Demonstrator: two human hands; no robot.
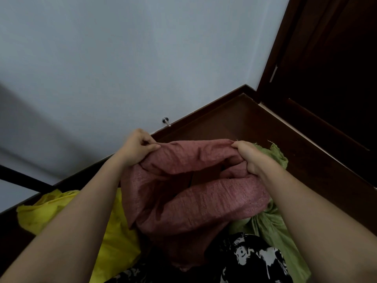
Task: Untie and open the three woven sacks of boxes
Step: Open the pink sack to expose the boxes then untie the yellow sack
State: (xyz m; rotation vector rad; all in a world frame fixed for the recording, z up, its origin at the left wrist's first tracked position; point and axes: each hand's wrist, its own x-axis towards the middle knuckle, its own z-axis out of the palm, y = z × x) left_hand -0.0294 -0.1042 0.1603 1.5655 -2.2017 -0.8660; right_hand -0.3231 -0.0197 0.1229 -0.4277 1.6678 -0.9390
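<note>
Forearms cut off; red sack contents hidden.

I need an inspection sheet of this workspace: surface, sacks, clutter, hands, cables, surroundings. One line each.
Surface: dark wooden floor.
Job's things: red sack in the middle, its mouth pulled open; yellow sack to its left; green sack to its right. No boxes visible.
Clutter: black and white patterned fabric at the bottom edge.
Grippers: left hand and right hand each grip the red sack's rim.
Cables: nothing seen.
Surroundings: pale wall, metal door stop, dark door.
</note>
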